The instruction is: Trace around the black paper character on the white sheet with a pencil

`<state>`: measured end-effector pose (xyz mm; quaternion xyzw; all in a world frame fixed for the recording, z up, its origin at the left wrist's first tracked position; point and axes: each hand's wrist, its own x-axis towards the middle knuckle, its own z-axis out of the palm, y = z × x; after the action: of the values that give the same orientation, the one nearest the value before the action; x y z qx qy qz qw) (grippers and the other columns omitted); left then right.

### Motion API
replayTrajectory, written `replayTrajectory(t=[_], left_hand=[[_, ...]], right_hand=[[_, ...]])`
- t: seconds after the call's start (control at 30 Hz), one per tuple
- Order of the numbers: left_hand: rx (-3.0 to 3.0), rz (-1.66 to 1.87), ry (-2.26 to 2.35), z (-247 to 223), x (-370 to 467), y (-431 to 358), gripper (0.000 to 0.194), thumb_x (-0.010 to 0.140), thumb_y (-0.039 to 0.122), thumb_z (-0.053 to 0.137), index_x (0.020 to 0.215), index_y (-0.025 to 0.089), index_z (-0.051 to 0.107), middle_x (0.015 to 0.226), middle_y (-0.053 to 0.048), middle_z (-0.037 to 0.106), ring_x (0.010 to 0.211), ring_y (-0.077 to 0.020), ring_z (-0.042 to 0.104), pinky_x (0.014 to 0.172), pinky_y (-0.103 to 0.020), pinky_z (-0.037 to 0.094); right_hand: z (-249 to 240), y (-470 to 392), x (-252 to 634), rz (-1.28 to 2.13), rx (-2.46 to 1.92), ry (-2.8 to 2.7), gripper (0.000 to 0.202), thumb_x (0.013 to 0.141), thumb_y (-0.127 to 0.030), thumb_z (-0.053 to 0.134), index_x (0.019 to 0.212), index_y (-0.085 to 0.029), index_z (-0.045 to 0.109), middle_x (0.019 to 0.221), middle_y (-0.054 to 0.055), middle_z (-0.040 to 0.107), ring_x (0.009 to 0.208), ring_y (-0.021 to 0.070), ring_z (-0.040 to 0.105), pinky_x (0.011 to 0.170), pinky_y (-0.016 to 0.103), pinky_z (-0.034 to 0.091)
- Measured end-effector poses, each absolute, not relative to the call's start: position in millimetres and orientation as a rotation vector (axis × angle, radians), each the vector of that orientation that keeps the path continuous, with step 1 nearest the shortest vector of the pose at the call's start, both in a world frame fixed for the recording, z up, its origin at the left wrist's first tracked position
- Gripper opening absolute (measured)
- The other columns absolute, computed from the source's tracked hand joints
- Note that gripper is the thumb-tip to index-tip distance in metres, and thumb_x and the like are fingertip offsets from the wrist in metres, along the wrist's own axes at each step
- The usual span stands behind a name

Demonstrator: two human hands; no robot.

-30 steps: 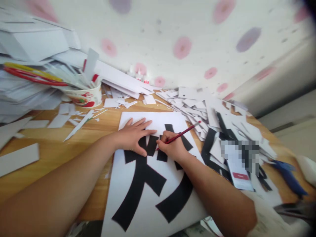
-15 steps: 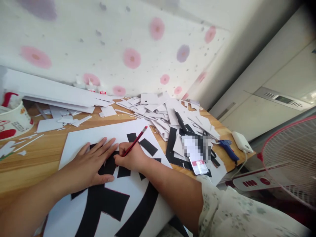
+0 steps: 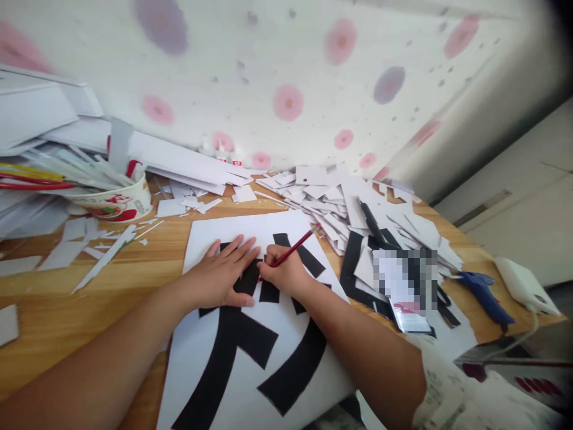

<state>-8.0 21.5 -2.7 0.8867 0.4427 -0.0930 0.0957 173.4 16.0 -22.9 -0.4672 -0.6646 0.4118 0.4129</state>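
Observation:
My left hand lies flat with fingers spread over black cut-out shapes on a large white sheet. Close beside it, my right hand grips a red and black pencil, its tip low near the left fingertips and mostly hidden by the fingers. More black pieces, one of them a curved strip, rest on the sheet around and below both hands.
White scraps are piled behind the sheet. To the right lie a phone, a blue glue gun and a white box with a cable. A patterned tub of strips stands at the left on the wooden table.
The view has swung left, so everything appears further right and the whole tub shows. The hands keep nearly the same place on the sheet, and the pencil leans slightly lower.

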Motion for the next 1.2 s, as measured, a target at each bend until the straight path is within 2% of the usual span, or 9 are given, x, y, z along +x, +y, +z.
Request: replayTrajectory(t=[0.43,0.67,0.83,1.2], left_hand=[[2.578,-0.242,1.269,-3.5,-9.2,19.5,0.106,0.07,0.068,0.061,0.15,0.018,0.012,0.157,-0.01,-0.002,0.144,-0.0316,-0.008,0.111,-0.061,0.001],[2.555,-0.222,1.248,-3.2,-10.0,19.1,0.11,0.068,0.072,0.06,0.15,0.017,0.01,0.157,-0.012,-0.001,0.144,-0.0317,-0.009,0.112,-0.06,-0.001],[2.549,-0.231,1.255,-1.3,-9.8,18.7,0.109,0.068,0.069,0.061,0.15,0.017,0.011,0.157,-0.012,0.001,0.143,-0.0318,-0.009,0.111,-0.061,-0.002],[2.535,-0.237,1.266,-0.2,-9.5,17.6,0.107,0.07,0.067,0.062,0.15,0.018,0.011,0.157,-0.011,-0.001,0.143,-0.0315,-0.009,0.112,-0.06,-0.001]], right_hand=[[-22.9,18.4,176.8,0.95,-1.198,-1.743,0.032,0.068,-0.025,0.059,0.05,-0.021,0.033,0.046,-0.007,0.039,0.045,0.0073,0.032,0.043,0.021,0.026],[-24.3,21.0,177.4,0.89,-1.229,-1.719,0.032,0.07,-0.025,0.059,0.051,-0.022,0.034,0.048,-0.006,0.04,0.046,0.009,0.036,0.044,0.022,0.029],[-23.6,19.5,177.6,0.871,-1.247,-1.708,0.032,0.072,-0.026,0.058,0.052,-0.022,0.033,0.048,-0.006,0.04,0.045,0.0092,0.038,0.044,0.023,0.031],[-22.5,24.7,179.6,0.837,-1.286,-1.703,0.031,0.07,-0.028,0.059,0.051,-0.022,0.035,0.048,-0.006,0.038,0.047,0.0096,0.033,0.046,0.024,0.028]])
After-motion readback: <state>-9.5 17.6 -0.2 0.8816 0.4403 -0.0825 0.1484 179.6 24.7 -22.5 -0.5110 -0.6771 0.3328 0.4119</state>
